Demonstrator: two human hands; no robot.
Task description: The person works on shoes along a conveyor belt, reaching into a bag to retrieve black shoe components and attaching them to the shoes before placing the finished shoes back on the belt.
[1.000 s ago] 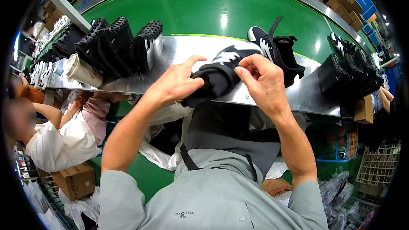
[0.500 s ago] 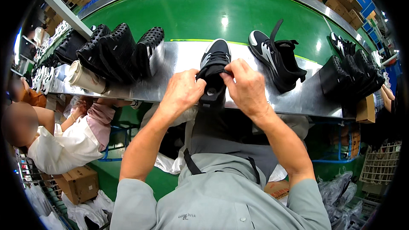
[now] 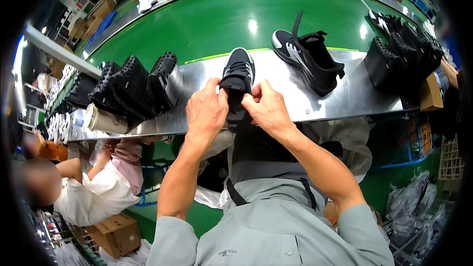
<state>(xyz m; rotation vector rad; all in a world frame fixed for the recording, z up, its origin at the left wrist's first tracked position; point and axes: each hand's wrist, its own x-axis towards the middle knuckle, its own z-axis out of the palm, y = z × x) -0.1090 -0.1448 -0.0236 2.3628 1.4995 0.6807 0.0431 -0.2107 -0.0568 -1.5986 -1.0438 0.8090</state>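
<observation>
A black sneaker with grey and white trim (image 3: 238,68) stands on the metal bench in front of me, toe pointing away. My left hand (image 3: 207,112) is closed at the left side of its opening, thumb near the tongue. On the right edge of the opening, my right hand (image 3: 269,108) pinches the collar with thumb and bent fingers. Both hands partly hide the shoe's opening and heel. To the right of my hands lies a second sneaker (image 3: 311,59) of the same kind, with a black strap sticking up from it.
Several black shoes (image 3: 133,86) stand in a row at the left, beside a beige cup (image 3: 106,119). More black shoes (image 3: 389,64) and a small cardboard box (image 3: 431,92) are at the right end. A seated person (image 3: 98,182) is at left. The metal bench (image 3: 197,71) borders a green surface (image 3: 212,24).
My right hand has moved down from the tongue to the right side of the shoe's opening. The left hand stays by the tongue. The whole view has tilted and shifted slightly.
</observation>
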